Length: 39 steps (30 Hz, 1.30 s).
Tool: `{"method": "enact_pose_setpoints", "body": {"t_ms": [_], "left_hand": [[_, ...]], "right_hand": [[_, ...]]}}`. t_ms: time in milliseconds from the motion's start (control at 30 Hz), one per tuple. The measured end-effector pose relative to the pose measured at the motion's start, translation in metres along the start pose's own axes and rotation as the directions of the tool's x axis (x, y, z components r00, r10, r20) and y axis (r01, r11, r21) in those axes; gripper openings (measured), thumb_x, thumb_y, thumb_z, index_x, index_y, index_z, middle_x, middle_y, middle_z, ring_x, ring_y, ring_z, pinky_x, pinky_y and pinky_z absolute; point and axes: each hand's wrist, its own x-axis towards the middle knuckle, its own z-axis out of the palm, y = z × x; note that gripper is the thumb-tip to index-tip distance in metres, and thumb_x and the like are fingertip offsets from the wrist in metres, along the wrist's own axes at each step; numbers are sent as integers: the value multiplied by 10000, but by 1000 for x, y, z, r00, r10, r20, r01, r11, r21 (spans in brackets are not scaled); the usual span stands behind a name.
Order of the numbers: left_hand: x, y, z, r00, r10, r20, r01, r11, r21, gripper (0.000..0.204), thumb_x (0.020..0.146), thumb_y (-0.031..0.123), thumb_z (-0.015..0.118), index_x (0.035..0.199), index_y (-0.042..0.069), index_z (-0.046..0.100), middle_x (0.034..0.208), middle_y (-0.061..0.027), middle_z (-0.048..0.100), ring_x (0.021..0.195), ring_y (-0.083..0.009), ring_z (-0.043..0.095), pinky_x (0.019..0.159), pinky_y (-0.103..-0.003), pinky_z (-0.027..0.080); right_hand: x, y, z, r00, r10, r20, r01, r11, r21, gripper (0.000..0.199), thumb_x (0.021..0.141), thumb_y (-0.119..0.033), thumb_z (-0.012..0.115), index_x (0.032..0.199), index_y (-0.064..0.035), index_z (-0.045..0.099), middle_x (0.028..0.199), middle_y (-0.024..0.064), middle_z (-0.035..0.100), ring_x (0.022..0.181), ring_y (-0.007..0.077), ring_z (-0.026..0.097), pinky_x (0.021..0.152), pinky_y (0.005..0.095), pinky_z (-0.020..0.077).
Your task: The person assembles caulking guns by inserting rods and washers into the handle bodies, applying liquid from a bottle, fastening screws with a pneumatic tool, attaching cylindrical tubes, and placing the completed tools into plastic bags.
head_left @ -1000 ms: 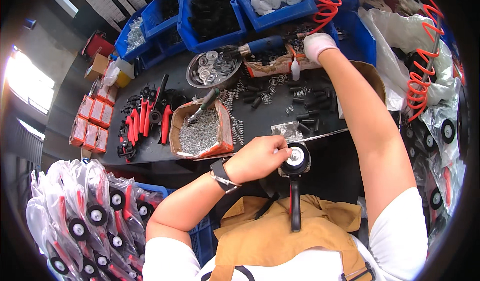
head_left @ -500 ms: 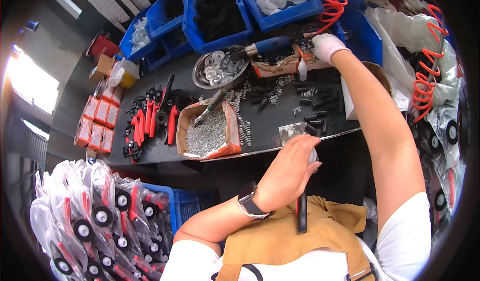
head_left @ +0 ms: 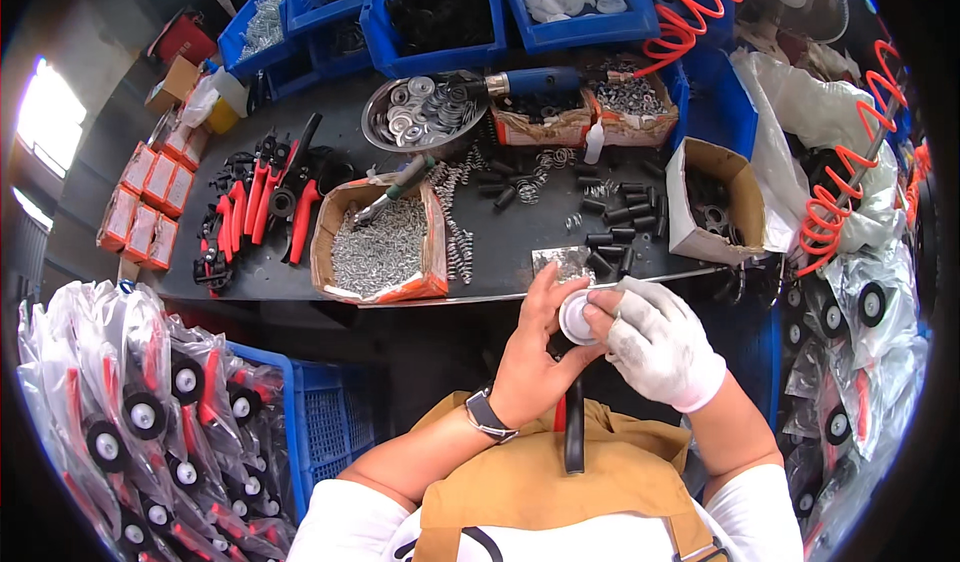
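In front of my chest, my bare left hand (head_left: 535, 362) is closed around a tool with a black-and-red handle (head_left: 574, 432) hanging down. A round whitish disc (head_left: 574, 324) sits at its upper end, facing up. My right hand (head_left: 660, 347), in a white glove with bare fingertips, has its thumb and fingers pinched at the disc's centre. Whatever small part lies between those fingertips is hidden. Just beyond my hands, at the bench edge, lie a small metal plate (head_left: 563, 262) and several black cylinders (head_left: 622, 234).
A carton of small metal pieces (head_left: 385, 252), a bowl of metal discs (head_left: 412, 122) and red-handled tools (head_left: 265, 197) stand on the bench. Blue bins (head_left: 435, 57) line the back. A powered driver (head_left: 540, 82) lies by cartons of small parts (head_left: 640, 102). Bagged tools (head_left: 130, 412) sit at left.
My right hand has come back from the carton of small metal parts at the far right to the disc. The left hand has shifted slightly left, and the view has shifted.
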Motion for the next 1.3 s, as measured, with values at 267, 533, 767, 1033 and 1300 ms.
{"method": "enact_pose_setpoints", "body": {"t_ms": [267,533,767,1033,1300], "left_hand": [[1,-15,0,994,109,-1,-109,993,34,982,793,-10,751,1520,60,95,1379,-188,496,1237,-287,548,1037,-368,446],[1,-13,-4,999,51,1,-51,997,61,1015,799,-141,622,1536,134,-20,1385,-227,464,1206,-282,567,999,-380,474],[3,-19,-6,999,13,-30,-13,1000,2,974,839,-147,586,1535,148,-27,1376,-242,466,1182,-271,586,995,-376,478],[0,-26,8,978,149,-148,-165,981,-102,890,857,-122,605,1531,119,77,1273,-185,560,1123,-253,623,949,-359,518],[9,-27,14,913,408,-21,-328,762,558,1101,632,110,873,1488,29,185,1269,-205,525,1132,-363,564,1001,-443,443]], "right_hand": [[11,7,-12,978,-155,138,163,986,-45,441,627,-172,769,1025,-39,631,1071,112,615,963,329,624,814,425,525],[23,-4,-35,971,-56,231,39,996,77,699,622,-359,838,1187,-67,546,1000,101,620,923,285,629,804,401,508],[47,3,-55,898,-84,432,55,995,79,391,721,-213,754,1069,-77,639,986,104,657,938,297,651,788,383,526],[64,18,-31,810,-202,550,98,972,213,148,818,-164,631,915,-53,622,1001,137,618,958,321,626,769,396,529],[8,-10,12,905,424,-23,-382,836,393,309,834,-131,698,1103,-18,599,1012,129,629,849,269,627,771,341,517]]}}
